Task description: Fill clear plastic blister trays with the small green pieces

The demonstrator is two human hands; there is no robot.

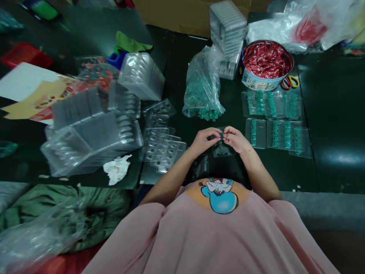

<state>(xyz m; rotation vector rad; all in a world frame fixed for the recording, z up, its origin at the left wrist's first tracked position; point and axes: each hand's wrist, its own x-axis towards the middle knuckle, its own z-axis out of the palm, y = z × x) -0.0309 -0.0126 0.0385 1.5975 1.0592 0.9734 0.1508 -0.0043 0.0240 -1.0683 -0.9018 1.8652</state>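
Note:
My left hand (204,140) and my right hand (236,139) meet at the fingertips, both closed on a small green plastic piece (221,135). Its exact kind is too small to make out. Directly beneath them lies a clear blister tray (224,150), partly hidden by my fingers. Just beyond is a clear bag (202,82) with many similar green pieces spilling at its mouth. To the right, clear trays (256,133) hold rows of green pieces. Left of my forearm, loose clear trays (168,152) overlap one another.
Stacked clear trays (94,133) fill the left side, with another stack (142,74) behind. A tall tray stack (228,30) stands at the back beside a round tin (259,82) of red wrappers. Scissors (290,82) lie by the tin. Crumpled tissue (117,169) sits near the front edge.

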